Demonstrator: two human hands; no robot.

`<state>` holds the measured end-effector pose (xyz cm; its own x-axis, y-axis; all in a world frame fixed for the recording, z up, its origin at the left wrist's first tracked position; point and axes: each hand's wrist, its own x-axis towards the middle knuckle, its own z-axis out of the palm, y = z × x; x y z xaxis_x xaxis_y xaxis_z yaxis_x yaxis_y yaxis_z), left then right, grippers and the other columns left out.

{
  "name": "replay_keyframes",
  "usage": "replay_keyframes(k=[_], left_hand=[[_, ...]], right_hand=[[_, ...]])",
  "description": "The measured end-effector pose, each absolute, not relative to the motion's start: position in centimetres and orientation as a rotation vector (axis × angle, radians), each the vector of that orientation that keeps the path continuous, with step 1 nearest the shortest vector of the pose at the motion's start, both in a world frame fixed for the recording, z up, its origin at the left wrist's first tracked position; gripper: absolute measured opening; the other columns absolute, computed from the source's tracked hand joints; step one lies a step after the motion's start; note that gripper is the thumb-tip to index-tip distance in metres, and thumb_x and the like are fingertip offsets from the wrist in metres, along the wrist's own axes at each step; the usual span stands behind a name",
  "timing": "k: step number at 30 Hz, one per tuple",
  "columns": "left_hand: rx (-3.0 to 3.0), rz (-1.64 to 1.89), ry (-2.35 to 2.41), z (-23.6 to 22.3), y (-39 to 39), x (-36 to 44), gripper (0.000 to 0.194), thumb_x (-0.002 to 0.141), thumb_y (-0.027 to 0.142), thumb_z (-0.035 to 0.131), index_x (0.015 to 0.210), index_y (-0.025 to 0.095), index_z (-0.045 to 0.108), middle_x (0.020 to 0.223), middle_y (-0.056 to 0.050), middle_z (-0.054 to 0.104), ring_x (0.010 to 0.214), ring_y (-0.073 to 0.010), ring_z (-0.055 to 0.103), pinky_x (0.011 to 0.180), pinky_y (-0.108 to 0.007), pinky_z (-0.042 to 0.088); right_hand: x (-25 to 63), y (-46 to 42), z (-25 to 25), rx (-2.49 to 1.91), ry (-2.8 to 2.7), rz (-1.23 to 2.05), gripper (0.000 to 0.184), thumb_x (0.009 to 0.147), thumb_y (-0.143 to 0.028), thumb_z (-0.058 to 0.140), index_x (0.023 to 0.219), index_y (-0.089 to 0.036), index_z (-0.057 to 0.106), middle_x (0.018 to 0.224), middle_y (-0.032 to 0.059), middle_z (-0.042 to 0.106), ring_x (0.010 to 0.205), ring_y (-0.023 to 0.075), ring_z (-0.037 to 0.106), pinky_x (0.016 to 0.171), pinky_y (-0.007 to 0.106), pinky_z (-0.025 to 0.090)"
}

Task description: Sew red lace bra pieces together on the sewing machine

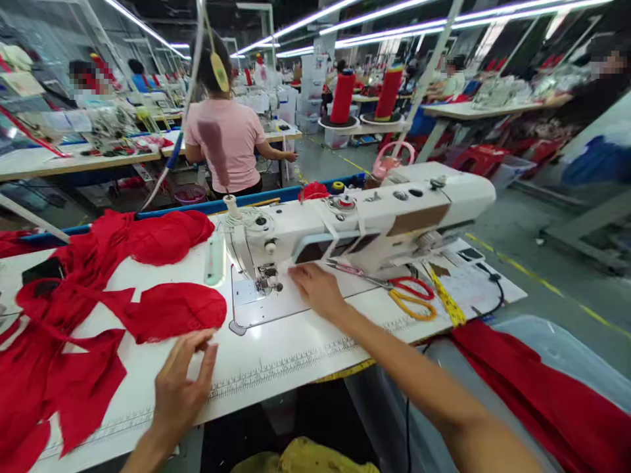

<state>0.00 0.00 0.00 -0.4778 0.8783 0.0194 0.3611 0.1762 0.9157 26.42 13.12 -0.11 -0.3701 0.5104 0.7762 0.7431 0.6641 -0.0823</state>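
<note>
My left hand (185, 374) is at the front of the white sewing table (290, 335), thumb and fingers apart. Its fingertips are at the lower edge of a red fabric cup piece (177, 310); whether they touch it I cannot tell. My right hand (318, 287) reaches under the arm of a white sewing machine (369, 210), fingers stretched out, just right of the presser foot (269, 281). Nothing shows in its grasp, though its palm side is hidden. More red fabric pieces (89, 387) lie heaped at the left.
Orange-and-red-handled scissors (411, 299) and a yellow tape measure (446, 295) lie right of my right hand. Red cloth (547, 387) hangs over a clear plastic bin (537, 335). Red thread cones (342, 98) stand behind the machine. A person in pink (224, 141) is beyond the table.
</note>
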Motion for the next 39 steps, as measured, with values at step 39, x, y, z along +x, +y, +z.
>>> replay_keyframes(k=[39], left_hand=[[0.733, 0.885, 1.302, -0.9, -0.2, 7.1, 0.041, 0.067, 0.049, 0.080, 0.084, 0.015, 0.065, 0.079, -0.002, 0.069, 0.071, -0.0177, 0.069, 0.058, -0.023, 0.054]], right_hand=[[20.9, 7.4, -1.1, -1.146, -1.554, 1.635, 0.028, 0.084, -0.043, 0.063, 0.071, -0.019, 0.060, 0.063, -0.0037, 0.052, 0.059, 0.0106, 0.043, 0.057, 0.024, 0.034]])
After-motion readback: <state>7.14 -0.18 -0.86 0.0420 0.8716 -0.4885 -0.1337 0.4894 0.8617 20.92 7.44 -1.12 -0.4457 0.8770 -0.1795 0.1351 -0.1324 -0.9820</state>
